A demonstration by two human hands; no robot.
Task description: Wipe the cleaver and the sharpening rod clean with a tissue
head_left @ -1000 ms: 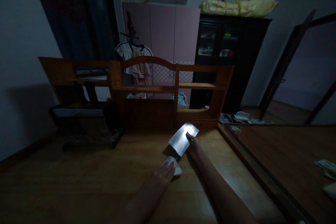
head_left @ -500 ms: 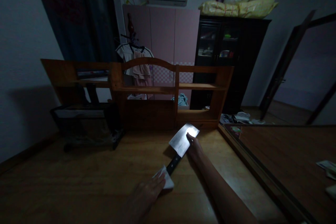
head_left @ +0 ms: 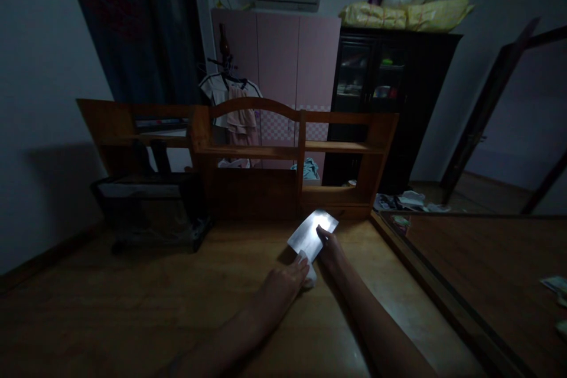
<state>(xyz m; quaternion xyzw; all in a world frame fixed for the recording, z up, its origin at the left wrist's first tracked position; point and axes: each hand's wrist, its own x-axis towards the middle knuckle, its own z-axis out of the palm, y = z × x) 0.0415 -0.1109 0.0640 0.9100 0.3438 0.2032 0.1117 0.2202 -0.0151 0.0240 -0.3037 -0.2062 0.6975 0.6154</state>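
Note:
A cleaver (head_left: 305, 238) with a broad, shiny blade is held tilted above the wooden surface. My right hand (head_left: 330, 248) grips the blade at its far right edge, thumb lying on the bright face. My left hand (head_left: 292, 274) is closed on a white tissue (head_left: 310, 276), which lies over the cleaver where the blade meets the handle. The dark handle is hidden behind the tissue and the left fingers.
Beyond the hands stands a wooden shelf unit (head_left: 252, 152). A black heater-like appliance (head_left: 148, 209) is on the left. A raised wooden edge (head_left: 416, 266) runs along the right, with papers (head_left: 553, 283) on the lower floor past it.
My left hand slid the tissue down the handle towards its end, baring the handle, then came back up to the blade's base. My right hand has kept its hold on the blade.

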